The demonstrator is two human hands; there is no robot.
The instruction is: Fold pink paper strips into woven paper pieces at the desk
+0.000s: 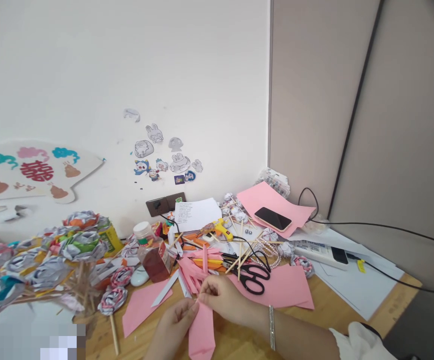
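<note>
Low in the head view both hands meet over a long pink paper strip (201, 335) that hangs toward me. My left hand (173, 327) pinches the strip's left edge, fingers closed. My right hand (222, 300), with a thin bracelet at the wrist, pinches the strip's top end. Just above the hands lies a pile of cut pink paper strips (194, 267). Black scissors (253, 277) rest on a pink sheet (288, 287) right of my right hand.
Rolled paper flowers on sticks (51, 260) crowd the left side. A brown-liquid bottle (152, 255), a yellow glue gun (220, 229), wooden sticks, a phone (273, 218) on pink paper and a white power strip (322, 252) with cables lie on the wooden table (352, 320).
</note>
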